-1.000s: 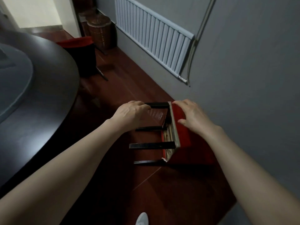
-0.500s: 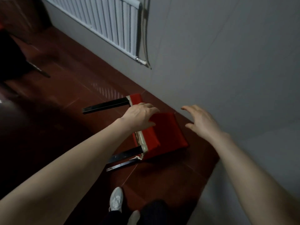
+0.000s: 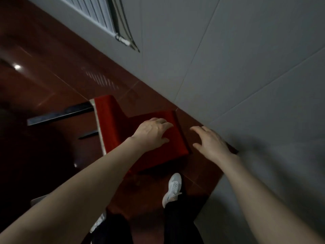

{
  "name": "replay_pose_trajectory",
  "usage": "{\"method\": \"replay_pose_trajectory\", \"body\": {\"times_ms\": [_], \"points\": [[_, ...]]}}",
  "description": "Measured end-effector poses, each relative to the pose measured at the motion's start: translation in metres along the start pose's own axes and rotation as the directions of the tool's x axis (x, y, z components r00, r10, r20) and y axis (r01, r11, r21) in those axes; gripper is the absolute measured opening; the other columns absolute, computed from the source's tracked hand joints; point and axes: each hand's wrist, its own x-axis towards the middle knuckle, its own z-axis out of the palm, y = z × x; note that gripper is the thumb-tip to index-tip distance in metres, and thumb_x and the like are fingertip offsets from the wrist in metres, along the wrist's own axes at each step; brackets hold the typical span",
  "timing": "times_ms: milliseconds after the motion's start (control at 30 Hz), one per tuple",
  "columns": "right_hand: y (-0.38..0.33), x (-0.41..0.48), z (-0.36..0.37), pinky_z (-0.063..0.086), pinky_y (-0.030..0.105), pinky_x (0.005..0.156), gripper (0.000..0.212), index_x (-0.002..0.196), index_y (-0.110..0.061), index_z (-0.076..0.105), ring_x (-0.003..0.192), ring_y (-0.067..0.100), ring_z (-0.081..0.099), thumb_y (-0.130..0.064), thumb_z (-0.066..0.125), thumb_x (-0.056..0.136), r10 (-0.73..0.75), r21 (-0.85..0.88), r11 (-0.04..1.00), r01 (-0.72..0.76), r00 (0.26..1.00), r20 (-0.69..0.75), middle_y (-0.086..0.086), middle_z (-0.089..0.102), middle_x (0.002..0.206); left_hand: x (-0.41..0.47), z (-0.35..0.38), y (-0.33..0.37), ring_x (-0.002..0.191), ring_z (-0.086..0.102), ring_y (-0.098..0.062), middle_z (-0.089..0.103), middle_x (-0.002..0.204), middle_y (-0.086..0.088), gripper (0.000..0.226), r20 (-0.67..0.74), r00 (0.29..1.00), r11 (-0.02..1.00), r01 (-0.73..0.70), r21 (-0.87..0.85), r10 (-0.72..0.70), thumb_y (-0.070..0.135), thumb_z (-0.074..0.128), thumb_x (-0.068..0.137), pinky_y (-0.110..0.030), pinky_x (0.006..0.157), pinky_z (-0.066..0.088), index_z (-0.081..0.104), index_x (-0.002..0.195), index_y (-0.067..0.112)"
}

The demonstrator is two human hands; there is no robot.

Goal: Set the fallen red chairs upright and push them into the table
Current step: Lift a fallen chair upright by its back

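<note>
red fabric under our spread fingers (image 3: 164, 122), left hand (image 3: 152, 133) flat on the backrest (image 3: 173, 147); right hand (image 3: 212, 144) at three o'clock, wide open, holding nothing. red chair (image 3: 110, 124) lies toppled by the wall (image 3: 246, 67), legs (image 3: 59, 114) toward nine o'clock: we judge righting barely begun, pushing in to come.

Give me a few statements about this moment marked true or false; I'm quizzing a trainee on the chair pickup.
1. The red chair stands upright. False: it lies tipped over on the floor, its black legs sticking out sideways.
2. The left hand rests on the chair's red padding. True.
3. The right hand grips a chair leg. False: it is open beside the chair, near the wall, holding nothing.
4. A radiator hangs on the wall. True.
</note>
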Motion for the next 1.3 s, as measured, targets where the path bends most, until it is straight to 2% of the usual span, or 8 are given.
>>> {"method": "replay_pose_trajectory", "body": {"times_ms": [133,300,567,800,967,1067,1167,1300], "points": [[0.073,0.047,0.036,0.049,0.038,0.088,0.058,0.14,-0.027,0.044,0.11,0.026,0.057,-0.021,0.068,0.088,-0.018,-0.02,1.0,0.02,0.996,0.085,0.003,0.054,0.123,0.071,0.063,0.016,0.135,0.041,-0.022,0.046,0.146,0.001,0.063,0.072,0.991,0.991,0.118,-0.06,-0.113,0.042,0.065,0.088,-0.035,0.105,0.04,0.04,0.145,0.028],[0.131,0.098,0.099,0.05,0.036,0.086,0.056,0.14,-0.026,0.043,0.108,0.025,0.058,-0.021,0.066,0.089,0.017,0.009,1.0,-0.019,0.991,0.131,0.004,0.055,0.123,0.14,0.136,0.009,0.137,0.039,-0.022,0.043,0.148,0.0,0.064,0.139,0.975,0.98,0.184,-0.069,-0.173,0.041,0.064,0.089,-0.038,0.109,0.039,0.037,0.146,0.028],[0.218,0.182,0.253,0.04,0.029,0.084,0.057,0.143,-0.031,0.038,0.114,0.023,0.055,-0.029,0.063,0.092,0.212,0.137,0.96,-0.246,0.952,0.221,0.003,0.053,0.128,0.238,0.302,-0.033,0.142,0.03,-0.024,0.029,0.155,-0.004,0.079,0.242,0.947,0.97,0.232,-0.072,-0.209,0.041,0.064,0.089,-0.04,0.113,0.035,0.02,0.152,0.022],[0.275,0.251,0.388,0.045,0.039,0.093,0.066,0.15,-0.027,0.022,0.12,0.029,0.053,-0.041,0.056,0.095,0.279,0.152,0.928,-0.34,0.906,0.319,0.012,0.047,0.14,0.296,0.445,-0.064,0.147,0.018,-0.025,0.014,0.16,-0.006,0.088,0.362,0.91,0.969,0.238,-0.062,-0.201,0.045,0.061,0.09,-0.04,0.117,0.028,0.006,0.154,0.021],[0.294,0.289,0.472,0.045,0.039,0.093,0.07,0.153,-0.024,0.015,0.122,0.029,0.052,-0.049,0.048,0.097,0.306,0.174,0.91,-0.377,0.892,0.332,0.014,0.044,0.143,0.325,0.521,-0.087,0.149,0.007,-0.025,0.002,0.162,-0.007,0.095,0.398,0.882,0.961,0.276,-0.006,-0.251,0.049,0.059,0.09,-0.041,0.119,0.023,-0.003,0.155,0.021],[0.303,0.311,0.514,0.042,0.04,0.097,0.073,0.154,-0.025,0.016,0.127,0.029,0.048,-0.058,0.043,0.095,0.374,0.201,0.861,-0.467,0.85,0.372,0.013,0.043,0.145,0.337,0.556,-0.103,0.15,0.0,-0.025,-0.005,0.162,-0.008,0.099,0.405,0.865,0.951,0.305,0.046,-0.297,0.053,0.058,0.089,-0.044,0.12,0.021,-0.01,0.154,0.02],[0.312,0.332,0.544,0.042,0.043,0.101,0.084,0.153,-0.024,0.017,0.13,0.031,0.046,-0.074,0.035,0.088,0.457,0.23,0.774,-0.59,0.772,0.442,0.012,0.041,0.147,0.341,0.583,-0.111,0.149,0.001,-0.028,-0.005,0.161,-0.008,0.105,0.381,0.867,0.947,0.3,0.114,-0.321,0.06,0.06,0.085,-0.049,0.118,0.023,-0.01,0.153,0.02],[0.317,0.353,0.569,0.044,0.039,0.094,0.105,0.152,-0.019,0.02,0.128,0.033,0.047,-0.086,0.038,0.074,0.512,0.294,0.658,-0.694,0.698,0.501,0.012,0.039,0.147,0.337,0.604,-0.114,0.147,0.006,-0.029,0.001,0.16,-0.008,0.11,0.26,0.908,0.943,0.301,0.142,-0.329,0.065,0.063,0.079,-0.051,0.113,0.027,-0.005,0.153,0.02]]}}
